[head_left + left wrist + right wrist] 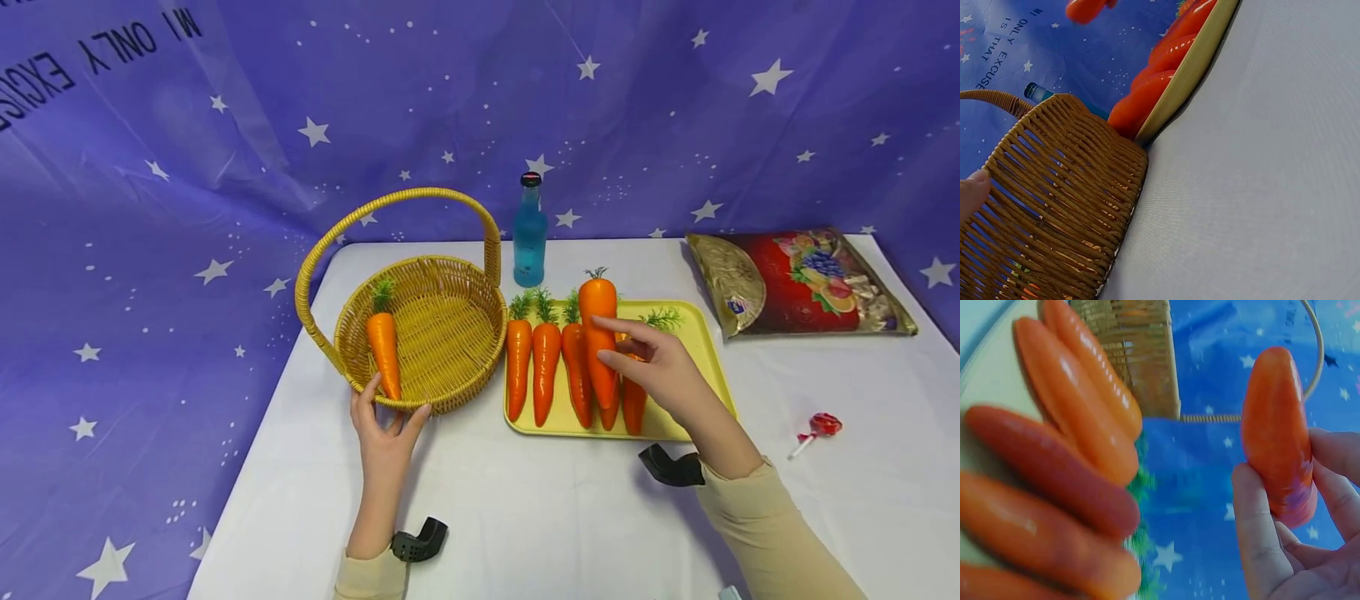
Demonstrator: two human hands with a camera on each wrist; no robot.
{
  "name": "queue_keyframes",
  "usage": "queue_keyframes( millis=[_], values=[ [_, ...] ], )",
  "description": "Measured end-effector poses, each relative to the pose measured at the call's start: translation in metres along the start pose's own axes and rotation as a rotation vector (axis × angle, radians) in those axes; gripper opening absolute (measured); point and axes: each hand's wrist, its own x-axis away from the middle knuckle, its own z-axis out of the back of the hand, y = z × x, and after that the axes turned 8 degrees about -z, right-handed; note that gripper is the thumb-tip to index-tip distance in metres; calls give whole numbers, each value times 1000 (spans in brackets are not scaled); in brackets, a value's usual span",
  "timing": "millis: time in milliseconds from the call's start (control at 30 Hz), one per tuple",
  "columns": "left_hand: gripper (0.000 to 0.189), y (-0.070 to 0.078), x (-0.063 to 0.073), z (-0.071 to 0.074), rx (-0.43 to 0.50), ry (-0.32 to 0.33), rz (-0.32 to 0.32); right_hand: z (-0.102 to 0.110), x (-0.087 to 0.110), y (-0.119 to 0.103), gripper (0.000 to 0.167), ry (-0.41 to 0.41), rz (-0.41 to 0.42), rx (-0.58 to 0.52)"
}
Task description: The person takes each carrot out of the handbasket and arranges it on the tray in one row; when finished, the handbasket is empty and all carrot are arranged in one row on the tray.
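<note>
A carrot (597,333) with a short green tuft is pinched between the thumb and fingers of my right hand (660,371), raised over the yellow tray (705,350). In the right wrist view the held carrot (1275,425) stands tip up, clear of the others. Several more carrots (547,367) lie side by side on the tray, leafy ends toward the back. My left hand (384,433) holds the near rim of the wicker basket (487,375). Its thumb (974,187) shows at the rim in the left wrist view. One carrot (384,350) leans inside the basket, on its left.
Behind the tray stands a bottle of blue drink (530,237). A shiny red and gold bag (802,283) lies at the back right, with a red lollipop (825,425) nearer the front. The basket's tall handle (405,196) arches over its opening.
</note>
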Motion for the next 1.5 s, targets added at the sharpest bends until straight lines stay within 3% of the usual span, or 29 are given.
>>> queue_keyframes(
  millis=[200, 500, 800, 967, 1500],
  values=[
    [80, -1, -1, 1, 17, 3, 10, 18, 11, 14, 47, 103, -3, 11],
    [80, 0, 0, 1, 9, 5, 12, 43, 31, 41, 51, 252, -100, 136],
    [81, -5, 1, 2, 7, 2, -13, 49, 37, 64, 57, 230, -240, 195],
    [80, -3, 2, 0, 13, 6, -16, 45, 36, 69, 55, 207, -244, 228],
    [81, -1, 1, 0, 26, 2, -26, 39, 25, 73, 49, 237, -235, 411]
  ],
)
